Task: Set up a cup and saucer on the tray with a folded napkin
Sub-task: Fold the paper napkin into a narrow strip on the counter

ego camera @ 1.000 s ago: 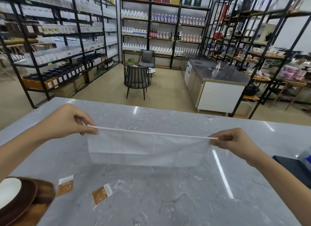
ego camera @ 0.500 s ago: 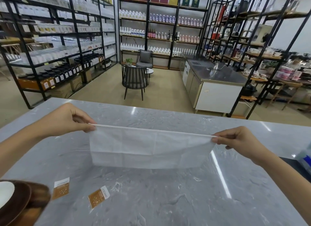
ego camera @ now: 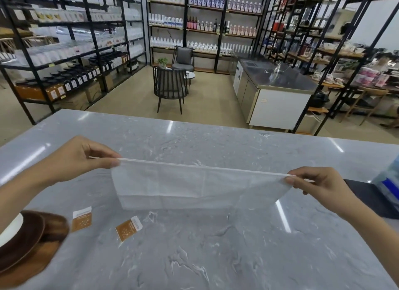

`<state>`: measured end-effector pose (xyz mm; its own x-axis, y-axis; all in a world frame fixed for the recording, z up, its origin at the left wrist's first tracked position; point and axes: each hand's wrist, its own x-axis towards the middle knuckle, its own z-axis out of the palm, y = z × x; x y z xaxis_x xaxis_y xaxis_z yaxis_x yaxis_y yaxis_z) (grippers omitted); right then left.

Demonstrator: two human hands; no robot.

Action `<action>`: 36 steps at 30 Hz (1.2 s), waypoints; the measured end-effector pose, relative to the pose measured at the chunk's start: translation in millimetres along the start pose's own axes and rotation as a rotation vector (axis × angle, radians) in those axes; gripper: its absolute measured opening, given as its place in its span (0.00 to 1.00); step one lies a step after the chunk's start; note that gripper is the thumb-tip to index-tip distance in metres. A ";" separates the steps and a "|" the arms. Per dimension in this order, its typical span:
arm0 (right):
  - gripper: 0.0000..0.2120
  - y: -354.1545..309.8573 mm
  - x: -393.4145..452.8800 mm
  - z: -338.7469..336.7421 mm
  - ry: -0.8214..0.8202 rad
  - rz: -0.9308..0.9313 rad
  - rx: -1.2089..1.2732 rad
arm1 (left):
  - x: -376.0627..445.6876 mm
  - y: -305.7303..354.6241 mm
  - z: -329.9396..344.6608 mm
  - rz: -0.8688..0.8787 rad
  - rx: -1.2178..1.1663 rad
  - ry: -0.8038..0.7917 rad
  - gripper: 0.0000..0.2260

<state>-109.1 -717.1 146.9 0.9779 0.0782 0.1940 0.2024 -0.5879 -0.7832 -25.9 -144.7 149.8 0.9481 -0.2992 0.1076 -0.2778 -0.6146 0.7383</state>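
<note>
A thin white napkin (ego camera: 200,187) hangs stretched above the grey marble counter (ego camera: 216,257). My left hand (ego camera: 86,158) pinches its upper left corner and my right hand (ego camera: 317,183) pinches its upper right corner. The napkin's lower edge rests on or just above the counter. At the bottom left a dark brown saucer (ego camera: 26,240) lies on a wooden tray (ego camera: 32,266), with a white cup (ego camera: 10,229) partly cut off by the frame edge.
Two small orange-and-white sachets (ego camera: 81,218) (ego camera: 129,228) lie on the counter near the tray. A black mat (ego camera: 371,194) and a blue-and-white pack (ego camera: 388,181) sit at the right edge. Shelves, chairs and a steel counter stand beyond.
Both hands keep the napkin taut by its top corners. The napkin hangs a little lower, its bottom edge nearer the counter. The view has shifted slightly.
</note>
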 end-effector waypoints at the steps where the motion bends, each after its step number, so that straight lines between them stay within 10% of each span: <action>1: 0.09 4.4 -12.0 1.5 -0.007 0.006 0.004 | -7.0 -5.7 4.9 0.009 -0.008 -0.005 0.10; 14: 0.08 80.4 -69.0 39.4 -0.020 0.332 0.232 | -39.6 -46.2 111.0 -0.387 -0.451 -0.153 0.08; 36: 0.12 167.1 -24.4 117.3 0.192 0.851 -0.101 | 35.4 -60.9 193.3 -0.640 0.162 -0.093 0.04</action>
<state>-92.9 -722.8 -58.1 0.7673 -0.5505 -0.3289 -0.6060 -0.4546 -0.6528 -5.3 -258.9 -20.1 0.9184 0.1033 -0.3819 0.3084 -0.7916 0.5275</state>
